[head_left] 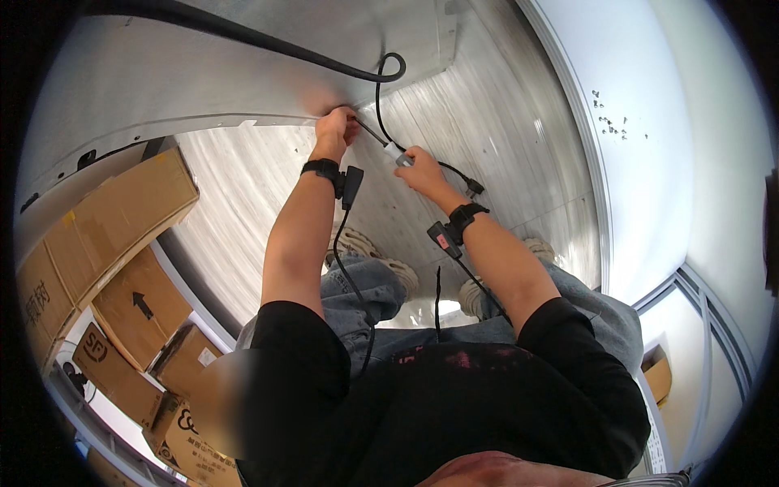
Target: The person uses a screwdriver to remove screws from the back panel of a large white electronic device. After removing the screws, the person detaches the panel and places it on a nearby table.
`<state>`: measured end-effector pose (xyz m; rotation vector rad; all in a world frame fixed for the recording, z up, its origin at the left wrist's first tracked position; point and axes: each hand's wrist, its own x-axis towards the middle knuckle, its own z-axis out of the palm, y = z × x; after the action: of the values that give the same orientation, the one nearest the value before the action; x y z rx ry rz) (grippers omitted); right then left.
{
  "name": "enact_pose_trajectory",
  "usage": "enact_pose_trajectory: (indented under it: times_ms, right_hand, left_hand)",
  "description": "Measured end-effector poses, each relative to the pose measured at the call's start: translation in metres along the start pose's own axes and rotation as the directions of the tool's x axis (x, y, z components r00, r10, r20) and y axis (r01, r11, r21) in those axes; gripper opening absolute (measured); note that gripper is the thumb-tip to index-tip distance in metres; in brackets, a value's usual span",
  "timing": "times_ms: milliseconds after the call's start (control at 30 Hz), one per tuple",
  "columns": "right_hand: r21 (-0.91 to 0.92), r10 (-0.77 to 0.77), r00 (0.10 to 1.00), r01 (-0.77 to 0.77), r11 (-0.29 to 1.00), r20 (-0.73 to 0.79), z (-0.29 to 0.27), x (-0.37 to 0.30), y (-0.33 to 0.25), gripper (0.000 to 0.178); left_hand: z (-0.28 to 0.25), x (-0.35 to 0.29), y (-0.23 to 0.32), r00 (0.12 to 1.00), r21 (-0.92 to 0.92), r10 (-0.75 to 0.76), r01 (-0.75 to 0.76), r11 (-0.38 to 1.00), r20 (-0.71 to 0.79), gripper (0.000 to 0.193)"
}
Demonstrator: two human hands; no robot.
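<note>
My right hand (422, 172) is closed round the grey and white handle of a screwdriver (394, 152). The tool's thin dark shaft slants up and left to my left hand (333, 128). My left fingers are pinched together at the lower edge of a large grey metal panel (235, 77), beside the screwdriver's tip. What sits between those fingers, and the tip itself, is hidden.
A thin black cord (380, 101) loops down from the panel past my right hand to a plug (475, 187) on the light wood-look floor (511, 138). A thick black hose (260, 39) crosses the panel. Cardboard boxes (122, 211) stack at left. Several small screws (613, 126) lie on a white surface at right.
</note>
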<state>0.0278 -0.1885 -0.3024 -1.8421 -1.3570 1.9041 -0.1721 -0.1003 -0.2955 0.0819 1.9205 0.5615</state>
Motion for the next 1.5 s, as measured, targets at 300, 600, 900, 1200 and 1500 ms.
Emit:
enact_pose_trajectory:
  times_ms: [300,600,900,1200,1500]
  right_hand:
    - [-0.150,-0.153,0.986,0.142,0.978,-0.064,-0.019,-0.002,0.018,0.036]
    - [0.029,-0.172,0.985,0.173,0.985,-0.020,-0.050,0.003,0.033,0.032]
    - [0.012,-0.185,0.978,0.187,0.982,-0.094,-0.091,0.008,0.022,0.031]
    - [0.428,-0.183,0.974,0.224,0.876,-0.135,-0.092,-0.001,-0.028,0.027]
    - [0.485,-0.214,0.921,0.357,0.798,-0.326,-0.055,0.002,-0.082,0.019]
  left_hand:
    - [0.005,-0.015,-0.011,0.997,0.078,0.072,-0.070,0.994,-0.020,0.014]
    - [0.020,-0.034,0.000,0.957,0.129,0.236,-0.259,0.957,0.169,0.013]
    - [0.027,-0.043,0.034,0.757,0.047,0.486,-0.559,0.828,0.437,0.011]
    - [0.021,-0.040,0.035,0.545,0.140,0.602,-0.798,0.587,0.583,0.012]
    - [0.028,-0.064,0.046,0.349,0.242,0.687,-0.937,0.251,0.637,0.017]
